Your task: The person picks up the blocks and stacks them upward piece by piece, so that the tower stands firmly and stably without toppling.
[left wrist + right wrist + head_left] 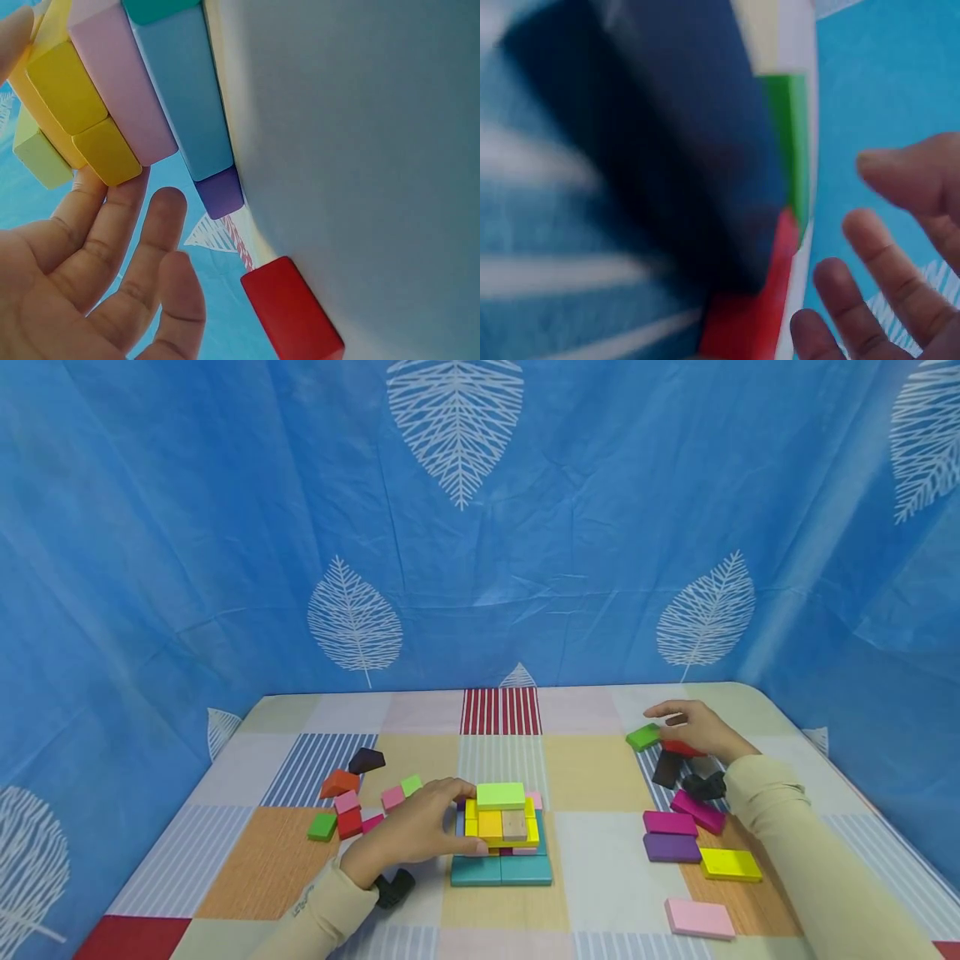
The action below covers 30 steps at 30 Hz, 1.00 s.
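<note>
A layered stack of toy building blocks stands at the middle of the table, with teal blocks point(476, 872) at its base. Higher up are yellow blocks point(67, 86), a plain wood block point(514, 826) and a light green block point(500, 795) on top. My left hand point(416, 822) holds the yellow layer, thumb at the near side and fingertips at the left and far side. Over at the right, my right hand point(697, 727) hovers above a red block point(742, 330) and beside a green block point(642, 737), fingers apart and holding nothing. A dark block point(652, 142) looms blurred in the right wrist view.
Several small blocks, including a red block point(348, 823) and an orange block point(340, 783), lie left of the stack. Magenta, purple point(672, 848), yellow point(731, 865) and pink blocks point(699, 918) lie at the right. A blue curtain point(480, 610) surrounds the table.
</note>
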### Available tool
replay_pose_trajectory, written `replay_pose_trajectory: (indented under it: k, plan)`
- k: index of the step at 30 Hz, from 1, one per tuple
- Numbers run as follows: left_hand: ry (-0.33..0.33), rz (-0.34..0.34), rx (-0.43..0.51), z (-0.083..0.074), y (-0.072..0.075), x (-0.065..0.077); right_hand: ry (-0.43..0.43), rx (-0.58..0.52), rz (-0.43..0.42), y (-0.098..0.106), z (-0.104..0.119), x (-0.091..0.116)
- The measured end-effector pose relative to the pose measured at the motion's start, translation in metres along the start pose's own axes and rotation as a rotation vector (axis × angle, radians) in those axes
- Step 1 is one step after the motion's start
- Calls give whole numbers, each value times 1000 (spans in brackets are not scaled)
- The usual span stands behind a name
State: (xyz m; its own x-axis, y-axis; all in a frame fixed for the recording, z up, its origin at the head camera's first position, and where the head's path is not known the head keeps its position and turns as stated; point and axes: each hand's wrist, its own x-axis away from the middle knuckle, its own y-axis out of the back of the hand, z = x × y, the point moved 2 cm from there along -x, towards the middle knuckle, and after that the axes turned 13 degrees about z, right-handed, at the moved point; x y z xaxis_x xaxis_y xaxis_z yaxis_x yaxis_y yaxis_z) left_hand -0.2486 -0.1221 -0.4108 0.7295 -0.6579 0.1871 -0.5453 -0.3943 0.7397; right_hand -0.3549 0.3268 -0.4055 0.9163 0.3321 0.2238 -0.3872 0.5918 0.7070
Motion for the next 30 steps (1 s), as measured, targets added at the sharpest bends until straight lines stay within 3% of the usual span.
replay_pose_trajectory:
  k: [5,21,30]
  plan:
    - [-8,5,1,1,1,0,-41,61,61,2,-7,-6]
    - [-10,8,-3,1,2,0,-30,255,72,0,7,-17]
    - [-10,11,-8,2,3,-1,100,299,32,-4,31,-10]
